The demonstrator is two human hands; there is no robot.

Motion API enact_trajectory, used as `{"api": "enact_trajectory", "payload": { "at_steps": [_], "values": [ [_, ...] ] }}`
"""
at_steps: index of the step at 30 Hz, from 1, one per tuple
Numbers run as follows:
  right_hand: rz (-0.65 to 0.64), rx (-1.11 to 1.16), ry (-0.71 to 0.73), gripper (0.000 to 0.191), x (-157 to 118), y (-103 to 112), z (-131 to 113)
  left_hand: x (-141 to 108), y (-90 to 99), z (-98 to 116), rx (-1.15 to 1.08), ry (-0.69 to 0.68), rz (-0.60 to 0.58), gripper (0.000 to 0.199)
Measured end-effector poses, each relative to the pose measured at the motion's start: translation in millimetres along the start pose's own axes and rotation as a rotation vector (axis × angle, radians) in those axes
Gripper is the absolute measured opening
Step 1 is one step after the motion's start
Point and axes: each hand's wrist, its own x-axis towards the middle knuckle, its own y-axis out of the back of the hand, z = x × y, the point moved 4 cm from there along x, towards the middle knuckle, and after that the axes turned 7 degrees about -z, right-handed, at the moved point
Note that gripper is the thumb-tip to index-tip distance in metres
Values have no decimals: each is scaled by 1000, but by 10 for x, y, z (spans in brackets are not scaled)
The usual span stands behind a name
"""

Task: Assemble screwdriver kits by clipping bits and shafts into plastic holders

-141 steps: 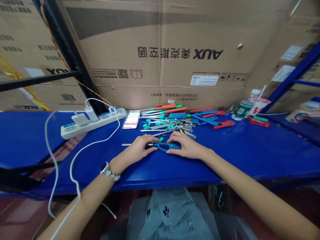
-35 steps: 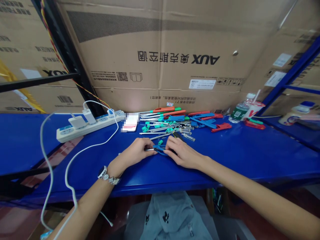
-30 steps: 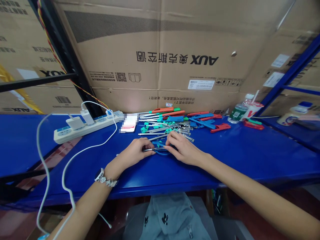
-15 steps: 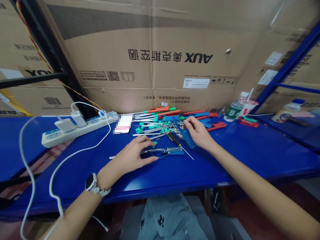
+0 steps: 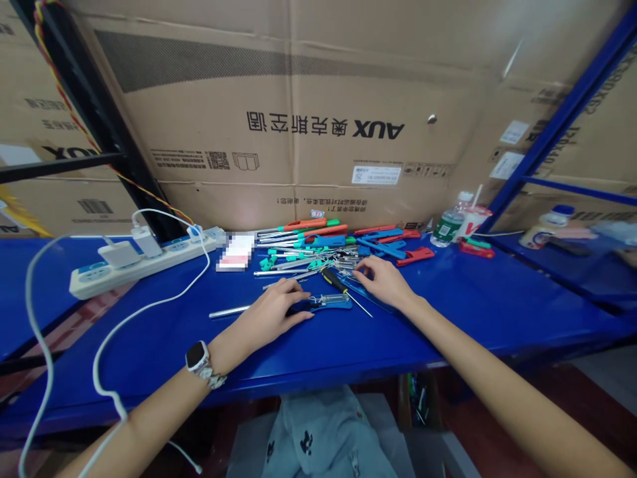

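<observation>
My left hand (image 5: 279,307) curls over the open blue lighter (image 5: 334,302), thumb on the near side and fingers on the far side. Its metal tube (image 5: 226,312) sticks out to the left. Inside the casing, a clear part and thin wires show. My right hand (image 5: 383,282) has its fingertips pinched at the edge of a pile of small metal parts (image 5: 343,260); what they hold is too small to make out. Under that hand lies a blue casing piece (image 5: 371,297). A black and yellow screwdriver (image 5: 334,279) lies between my hands.
Lighters with orange handles (image 5: 326,231), plus blue and red casings (image 5: 415,256), lie behind. A white power strip (image 5: 149,262) with cables is on the left. A bottle (image 5: 448,227) and a cup (image 5: 474,222) stand back right, before a large carton (image 5: 318,153).
My right hand has put down the blue casing and moved its fingertips to the small metal parts. My left hand stays at the open lighter. The camera view has shifted slightly.
</observation>
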Motion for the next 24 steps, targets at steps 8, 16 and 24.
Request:
{"api": "enact_trajectory", "payload": {
  "at_steps": [8,16,24],
  "values": [
    [33,7,85,13,237,91,-285,48,15,104,142,-12,-36,30],
    [-124,-81,170,15,631,-104,-542,-37,140,159,149,-20,25,40],
    [-253,-140,181,16,1105,-286,-875,409,463,-314,41,150,225,22]
  ]
}}
